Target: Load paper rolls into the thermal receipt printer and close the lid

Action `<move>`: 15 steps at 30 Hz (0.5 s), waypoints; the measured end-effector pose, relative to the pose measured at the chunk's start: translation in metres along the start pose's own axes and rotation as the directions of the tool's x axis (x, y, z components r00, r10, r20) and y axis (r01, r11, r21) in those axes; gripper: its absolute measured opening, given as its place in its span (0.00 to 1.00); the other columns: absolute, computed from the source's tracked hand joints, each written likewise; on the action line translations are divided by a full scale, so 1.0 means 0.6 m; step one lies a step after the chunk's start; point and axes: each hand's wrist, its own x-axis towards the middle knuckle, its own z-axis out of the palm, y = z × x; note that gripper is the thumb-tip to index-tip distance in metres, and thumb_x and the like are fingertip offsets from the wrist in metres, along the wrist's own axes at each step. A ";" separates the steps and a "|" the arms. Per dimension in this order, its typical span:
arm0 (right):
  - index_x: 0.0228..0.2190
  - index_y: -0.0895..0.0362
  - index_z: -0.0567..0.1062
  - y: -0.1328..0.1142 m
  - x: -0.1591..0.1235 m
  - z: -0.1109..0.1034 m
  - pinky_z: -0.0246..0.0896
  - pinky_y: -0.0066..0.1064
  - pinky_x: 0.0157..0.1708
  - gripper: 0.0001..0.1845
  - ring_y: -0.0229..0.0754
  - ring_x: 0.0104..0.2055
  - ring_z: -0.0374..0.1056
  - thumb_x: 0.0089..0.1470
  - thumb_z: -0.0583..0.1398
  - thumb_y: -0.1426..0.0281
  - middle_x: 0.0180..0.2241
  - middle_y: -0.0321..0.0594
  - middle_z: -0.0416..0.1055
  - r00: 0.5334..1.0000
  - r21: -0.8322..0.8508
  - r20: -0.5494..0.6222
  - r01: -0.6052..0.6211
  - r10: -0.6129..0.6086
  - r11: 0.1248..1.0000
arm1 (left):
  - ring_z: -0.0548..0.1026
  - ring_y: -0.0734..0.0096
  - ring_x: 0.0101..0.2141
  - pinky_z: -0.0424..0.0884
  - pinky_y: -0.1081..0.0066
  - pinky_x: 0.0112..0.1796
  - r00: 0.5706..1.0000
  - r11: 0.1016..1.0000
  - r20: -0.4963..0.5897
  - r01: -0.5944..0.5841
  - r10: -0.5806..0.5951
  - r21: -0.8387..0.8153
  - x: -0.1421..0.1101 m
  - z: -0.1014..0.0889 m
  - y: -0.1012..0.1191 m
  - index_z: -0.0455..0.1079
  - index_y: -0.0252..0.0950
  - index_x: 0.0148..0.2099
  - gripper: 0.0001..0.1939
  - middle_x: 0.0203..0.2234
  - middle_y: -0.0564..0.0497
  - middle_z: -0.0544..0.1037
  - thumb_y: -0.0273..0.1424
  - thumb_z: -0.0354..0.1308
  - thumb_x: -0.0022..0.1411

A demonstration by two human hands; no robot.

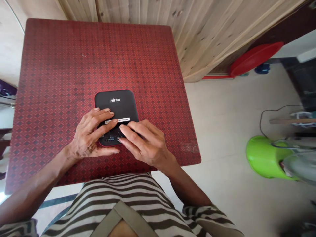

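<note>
On the near half of the red table [148,62], a flat black box [117,108] lies with its open slot [111,138] at the near end. The left hand [89,132] rests on its left side, fingers spread apart. The right hand [148,142] bends over the slot; I cannot tell if its fingers pinch anything. It looks like tiny slot work, which calls for a still box.
</note>
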 end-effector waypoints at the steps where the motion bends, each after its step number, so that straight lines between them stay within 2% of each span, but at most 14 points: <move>1: 0.58 0.57 0.75 0.004 0.000 -0.001 0.76 0.37 0.45 0.18 0.44 0.42 0.76 0.69 0.64 0.67 0.47 0.45 0.81 1.000 0.041 -0.028 -0.012 0.013 0.999 | 0.76 0.46 0.62 0.71 0.47 0.66 1.000 1.000 0.001 -0.001 0.001 0.006 0.000 0.000 0.000 0.64 0.38 0.72 0.44 0.59 0.37 0.78 0.57 0.65 0.64; 4: 0.62 0.54 0.73 0.033 -0.005 0.001 0.77 0.39 0.50 0.24 0.46 0.50 0.77 0.68 0.65 0.65 0.52 0.47 0.79 0.980 0.192 -0.124 -0.128 0.153 0.973 | 0.77 0.46 0.62 0.71 0.45 0.65 1.000 1.000 0.013 0.018 -0.018 0.018 0.001 0.001 0.003 0.62 0.40 0.73 0.44 0.60 0.38 0.77 0.58 0.65 0.64; 6: 0.60 0.52 0.75 0.065 -0.014 0.011 0.77 0.39 0.48 0.20 0.44 0.47 0.78 0.70 0.63 0.63 0.50 0.44 0.80 0.939 0.295 -0.129 -0.271 0.319 0.916 | 0.76 0.45 0.63 0.70 0.43 0.66 0.998 0.998 0.020 0.057 -0.058 0.014 -0.001 0.001 0.010 0.62 0.42 0.73 0.42 0.61 0.38 0.76 0.58 0.62 0.67; 9: 0.54 0.51 0.78 0.120 -0.037 0.040 0.76 0.39 0.47 0.15 0.43 0.43 0.78 0.72 0.60 0.60 0.44 0.41 0.81 0.839 0.387 -0.031 -0.491 0.543 0.780 | 0.75 0.47 0.63 0.73 0.43 0.64 0.984 0.986 -0.064 0.165 -0.164 0.014 -0.014 0.002 0.029 0.61 0.42 0.73 0.40 0.62 0.39 0.74 0.56 0.62 0.68; 12: 0.53 0.51 0.78 0.158 -0.060 0.073 0.74 0.37 0.41 0.19 0.42 0.37 0.77 0.71 0.58 0.53 0.39 0.39 0.81 0.724 0.426 0.077 -0.645 0.685 0.634 | 0.77 0.52 0.59 0.79 0.50 0.58 0.943 0.959 -0.219 0.273 -0.251 0.076 -0.041 0.003 0.049 0.61 0.47 0.72 0.40 0.60 0.44 0.75 0.55 0.66 0.65; 13: 0.53 0.51 0.77 0.165 -0.064 0.082 0.73 0.36 0.39 0.20 0.41 0.35 0.75 0.70 0.58 0.52 0.38 0.38 0.81 0.702 0.426 0.096 -0.670 0.706 0.608 | 0.77 0.53 0.57 0.79 0.51 0.56 0.933 0.950 -0.240 0.297 -0.267 0.097 -0.052 0.004 0.055 0.63 0.48 0.71 0.38 0.59 0.46 0.75 0.53 0.68 0.65; 15: 0.51 0.51 0.77 0.171 -0.068 0.094 0.71 0.35 0.38 0.19 0.40 0.31 0.72 0.69 0.59 0.53 0.35 0.36 0.79 0.694 0.403 0.101 -0.684 0.713 0.609 | 0.78 0.54 0.56 0.80 0.53 0.54 0.928 0.942 -0.243 0.316 -0.281 0.115 -0.070 0.008 0.063 0.66 0.48 0.67 0.32 0.58 0.46 0.75 0.48 0.69 0.66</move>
